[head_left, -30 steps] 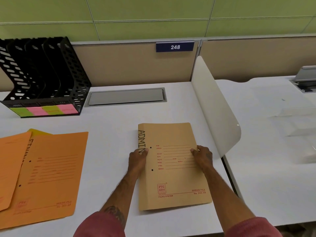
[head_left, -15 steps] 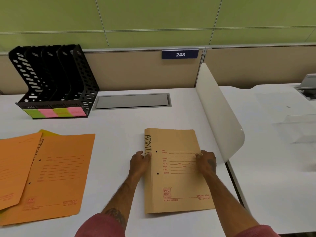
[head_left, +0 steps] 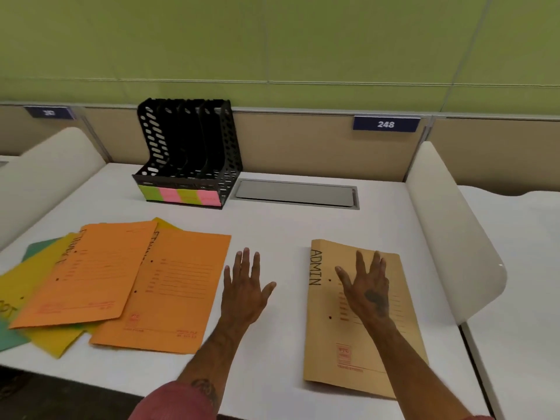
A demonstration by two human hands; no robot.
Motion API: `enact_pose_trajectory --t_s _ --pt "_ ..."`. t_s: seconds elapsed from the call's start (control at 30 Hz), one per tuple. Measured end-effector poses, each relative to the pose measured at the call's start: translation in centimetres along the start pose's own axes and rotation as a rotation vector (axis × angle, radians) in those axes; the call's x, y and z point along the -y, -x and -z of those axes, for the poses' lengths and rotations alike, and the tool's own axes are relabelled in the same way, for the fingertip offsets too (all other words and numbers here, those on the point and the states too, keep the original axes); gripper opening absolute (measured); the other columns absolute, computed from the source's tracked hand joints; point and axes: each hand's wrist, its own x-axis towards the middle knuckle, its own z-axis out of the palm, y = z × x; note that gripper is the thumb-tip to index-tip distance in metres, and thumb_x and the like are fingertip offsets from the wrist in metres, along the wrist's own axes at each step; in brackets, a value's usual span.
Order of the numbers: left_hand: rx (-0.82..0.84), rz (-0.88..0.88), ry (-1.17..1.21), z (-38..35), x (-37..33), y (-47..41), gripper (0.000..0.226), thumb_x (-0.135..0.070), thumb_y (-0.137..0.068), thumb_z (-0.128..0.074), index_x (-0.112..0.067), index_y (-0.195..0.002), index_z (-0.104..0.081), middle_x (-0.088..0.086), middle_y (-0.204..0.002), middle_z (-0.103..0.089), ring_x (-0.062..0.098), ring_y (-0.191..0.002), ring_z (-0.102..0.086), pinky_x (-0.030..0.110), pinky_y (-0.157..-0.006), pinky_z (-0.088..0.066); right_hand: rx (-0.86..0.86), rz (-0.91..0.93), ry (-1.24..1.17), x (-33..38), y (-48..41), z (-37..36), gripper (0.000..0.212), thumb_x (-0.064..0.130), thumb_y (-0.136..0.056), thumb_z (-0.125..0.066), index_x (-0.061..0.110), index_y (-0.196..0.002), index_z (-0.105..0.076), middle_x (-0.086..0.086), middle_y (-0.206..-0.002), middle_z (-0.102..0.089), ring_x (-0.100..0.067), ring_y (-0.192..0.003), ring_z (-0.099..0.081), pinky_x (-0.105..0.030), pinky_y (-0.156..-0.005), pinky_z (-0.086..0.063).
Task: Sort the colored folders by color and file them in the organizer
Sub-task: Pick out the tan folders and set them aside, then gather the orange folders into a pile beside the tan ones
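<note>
While both hands are spread flat with straight fingers and grip nothing, a tan folder (head_left: pixel 330 344) marked ADMIN lies flat on the white desk (head_left: pixel 288 231), near the right edge. The right hand (head_left: pixel 368 292) is over the upper half of this folder; whether the palm touches it cannot be told. The left hand (head_left: pixel 242 289) is over bare desk, between the tan folder and a loose pile to the left. In that pile, two orange folders (head_left: pixel 181 292) overlap on top, with yellow folders (head_left: pixel 57 341) and a green folder (head_left: pixel 39 247) showing beneath them. At the far left of the desk stands a black organizer (head_left: pixel 188 153) with upright slots, green and pink labels (head_left: pixel 181 195) along its front. A grey hatch (head_left: pixel 295 194) sits just right of it. A curved white divider (head_left: pixel 454 237) rises along the desk's right side.
</note>
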Motion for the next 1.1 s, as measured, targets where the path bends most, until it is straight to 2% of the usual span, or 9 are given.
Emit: enact_pose_trajectory --t_s 0.13,0.27,0.4,0.57,0.73,0.93,1.1 --pt "-0.020 0.055 -0.021 1.4 5.1 1.5 0.082 -0.066 -0.096 -0.025 -0.020 -0.157 0.006 0.008 -0.165 0.010 0.026 -0.152 0.011 0.049 -0.121 0.001 -0.003 0.073 -0.004 4.8 1.3 -1.7 0.081 0.069 -0.093 -0.026 0.024 -0.159 -0.014 -0.014 -0.167 0.004 -0.032 -0.154 0.006 -0.053 -0.121 -0.015" --pt "-0.018 0.097 -0.048 2.6 11.5 3.4 0.082 -0.067 -0.097 -0.023 -0.019 -0.157 0.007 0.009 -0.165 0.010 0.027 -0.152 0.012 0.051 -0.121 -0.001 0.012 0.109 -0.025 10.4 3.4 -3.9 0.078 0.065 -0.096 -0.030 0.025 -0.160 -0.012 -0.012 -0.167 0.006 -0.029 -0.154 0.007 -0.053 -0.123 -0.011" --pt "-0.019 0.117 -0.078 3.9 18.4 5.3 0.086 -0.071 -0.091 -0.008 -0.017 -0.157 0.003 0.011 -0.165 0.006 0.030 -0.152 0.008 0.053 -0.120 -0.004 0.038 0.131 -0.016 16.4 6.4 -6.7 0.076 0.063 -0.098 -0.030 0.025 -0.160 -0.007 -0.011 -0.167 0.009 -0.029 -0.154 0.007 -0.052 -0.123 -0.010" --pt "-0.001 0.153 -0.075 4.7 26.5 6.9 0.084 -0.069 -0.096 -0.022 -0.018 -0.157 0.005 0.009 -0.166 0.005 0.028 -0.152 0.008 0.053 -0.121 -0.004 0.048 0.158 -0.019 22.9 9.4 -10.5 0.076 0.063 -0.097 -0.031 0.024 -0.160 -0.010 -0.012 -0.167 0.006 -0.029 -0.154 0.006 -0.053 -0.122 -0.015" --pt "0.000 0.203 -0.097 5.5 32.7 7.5 0.084 -0.068 -0.096 -0.022 -0.017 -0.158 0.001 0.010 -0.166 0.002 0.028 -0.153 0.003 0.053 -0.120 -0.007 0.080 0.201 -0.053 28.4 10.8 -13.7 0.078 0.064 -0.096 -0.032 0.023 -0.159 -0.014 -0.013 -0.167 0.001 -0.029 -0.154 0.002 -0.054 -0.119 -0.022" --pt "-0.013 0.279 -0.032 5.5 37.6 6.7 0.083 -0.066 -0.096 -0.028 -0.017 -0.158 -0.005 0.011 -0.166 -0.004 0.028 -0.153 0.000 0.054 -0.120 -0.007 0.158 0.289 -0.050 34.1 10.3 -17.4 0.074 0.065 -0.097 -0.031 0.024 -0.158 -0.020 -0.013 -0.167 -0.007 -0.030 -0.153 -0.008 -0.051 -0.120 -0.025" --pt "0.004 0.353 -0.062 5.3 41.2 5.5 0.083 -0.067 -0.096 -0.027 -0.015 -0.158 -0.008 0.012 -0.165 -0.007 0.028 -0.153 -0.003 0.054 -0.120 -0.010 0.264 0.397 -0.060 39.4 8.6 -20.8 0.075 0.063 -0.097 -0.036 0.024 -0.158 -0.019 -0.011 -0.166 -0.014 -0.032 -0.151 -0.018 -0.048 -0.115 -0.034"
